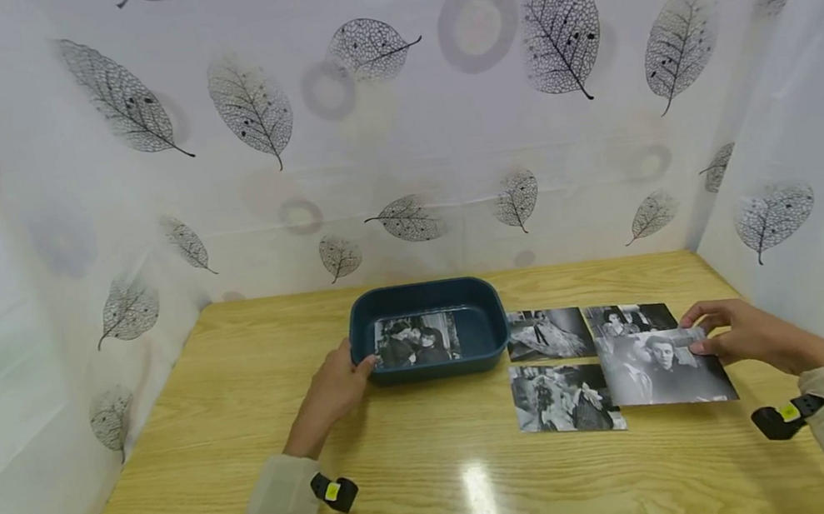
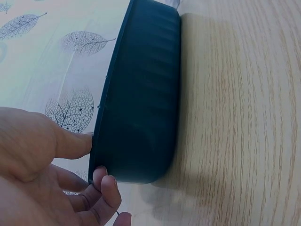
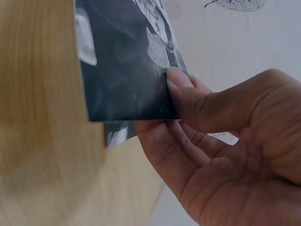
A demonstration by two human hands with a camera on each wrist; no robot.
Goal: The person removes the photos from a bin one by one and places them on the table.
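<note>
My left hand (image 1: 336, 384) grips the left end of a dark teal rectangular tray (image 1: 494, 361), thumb over the rim and fingers outside, as the left wrist view shows. Inside the tray a black-and-white photo of people (image 1: 417, 340) lies at the left. On the right, my right hand (image 1: 755, 334) pinches the edge of a black-and-white portrait photo (image 1: 658, 373) between thumb and fingers. That photo is raised above the table and overlaps another photo (image 1: 633, 317) behind it. In the right wrist view, the thumb (image 3: 186, 89) lies on the held photo's printed face (image 3: 127, 70).
Beside the tray's right end lie a photo of a wide gown (image 1: 550, 333) and, nearer me, another black-and-white photo (image 1: 566, 398). All rest on a wooden table (image 1: 405, 475). White leaf-printed sheeting (image 1: 400, 141) encloses the back and sides.
</note>
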